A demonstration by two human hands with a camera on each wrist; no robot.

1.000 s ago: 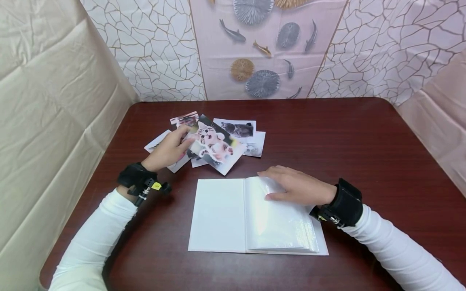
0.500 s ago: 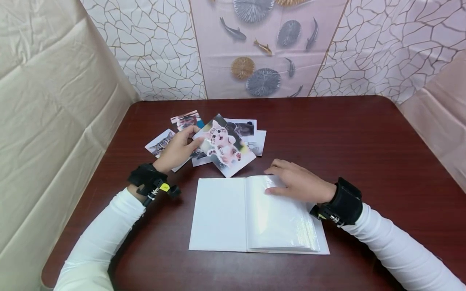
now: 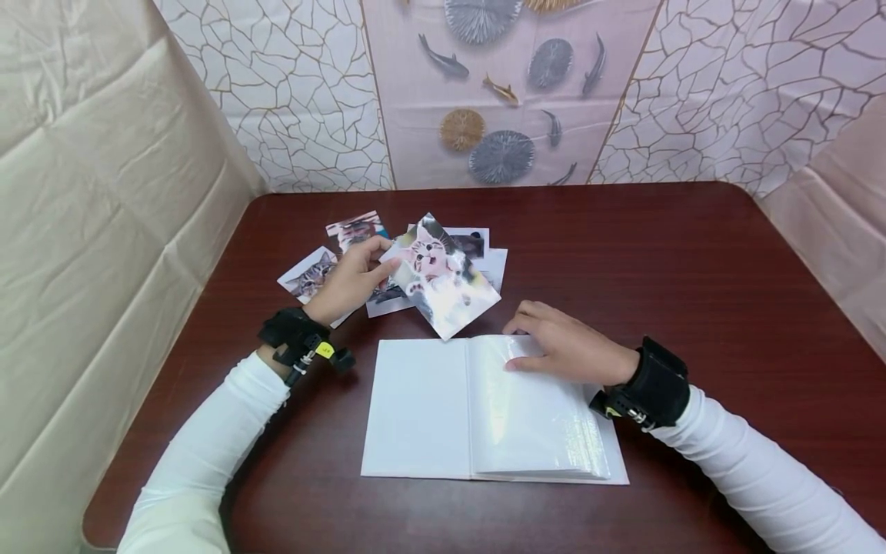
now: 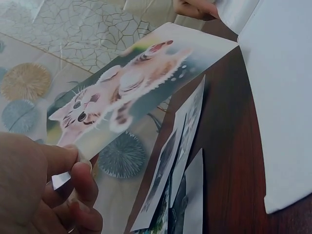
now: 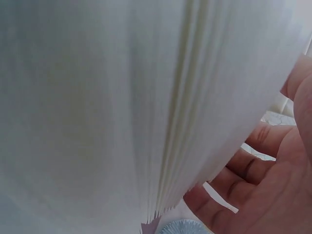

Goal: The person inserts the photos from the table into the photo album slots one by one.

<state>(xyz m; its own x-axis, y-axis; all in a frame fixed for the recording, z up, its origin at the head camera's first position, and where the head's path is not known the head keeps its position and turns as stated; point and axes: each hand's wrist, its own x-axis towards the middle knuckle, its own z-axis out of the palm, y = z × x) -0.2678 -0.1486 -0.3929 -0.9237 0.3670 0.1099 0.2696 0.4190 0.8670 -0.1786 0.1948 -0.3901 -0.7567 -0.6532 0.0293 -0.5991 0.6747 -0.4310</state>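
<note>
In the head view my left hand (image 3: 356, 280) pinches a photo of a kitten (image 3: 436, 269) by its upper-left corner, thumb against fingers. The photo tilts above other photos, its lower corner at the top edge of an open white photo album (image 3: 415, 408). The left wrist view shows the same kitten photo (image 4: 122, 92) stretching away from the thumb. Over the upper part of the album's right side rests my right hand (image 3: 567, 348), thumb on a clear sleeve page (image 3: 526, 431) and fingers at its top edge. Up close in the right wrist view, several page edges (image 5: 180, 112) fan beside the fingers (image 5: 243, 180).
Under and around the held photo lie several cat photos, including a striped cat photo (image 3: 311, 275) at left and a dark cat photo (image 3: 471, 243) at right. A dark red wooden table (image 3: 657, 261) carries everything. Patterned cloth (image 3: 512, 92) hangs behind it.
My left hand has carried the kitten photo rightward across the other photos, uncovering the striped cat photo. My right hand stays at the album's page, its fingers shifted slightly.
</note>
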